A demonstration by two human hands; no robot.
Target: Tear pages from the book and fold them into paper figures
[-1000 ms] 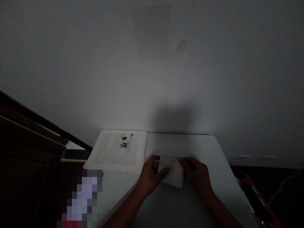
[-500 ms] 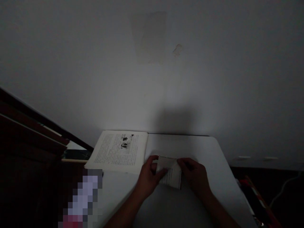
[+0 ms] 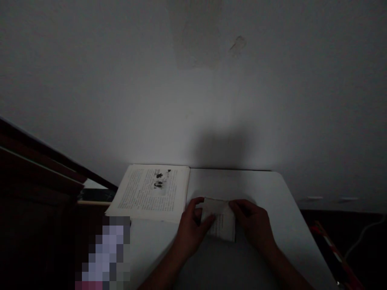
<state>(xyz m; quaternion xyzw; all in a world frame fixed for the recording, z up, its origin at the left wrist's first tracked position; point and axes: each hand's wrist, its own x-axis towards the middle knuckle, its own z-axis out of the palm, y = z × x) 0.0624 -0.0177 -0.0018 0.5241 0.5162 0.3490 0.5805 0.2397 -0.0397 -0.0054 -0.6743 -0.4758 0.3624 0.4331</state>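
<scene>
Dark slatted furniture: (image 3: 33,173) well apart from the fingers, out to their left and deep in shadow.
Pixelated patch: (image 3: 104,249) left of the left forearm and nearer the viewer than the fingers; what it covers cannot be told.
Printed pages: (image 3: 148,189) lying flat, left of the left fingers and a little beyond them, text and a dark picture facing up.
Left hand: (image 3: 192,226) clamped on the folded paper, thumb pressed across its face, the index finger curled at the upper left corner; the other fingertips are partly hidden.
Folded paper: (image 3: 223,223) between the two hands, under the left thumb and reaching right to the right fingertips, its lower edge hanging nearer the viewer than both; faint print shows on its face.
Right hand: (image 3: 253,219) thumb and forefinger together, pinching the paper's upper right corner.
White table: (image 3: 287,217) beneath the fingers, spreading to either side of them.
Pale cable: (image 3: 361,241) well apart, right of the right fingers, past the table's edge.
</scene>
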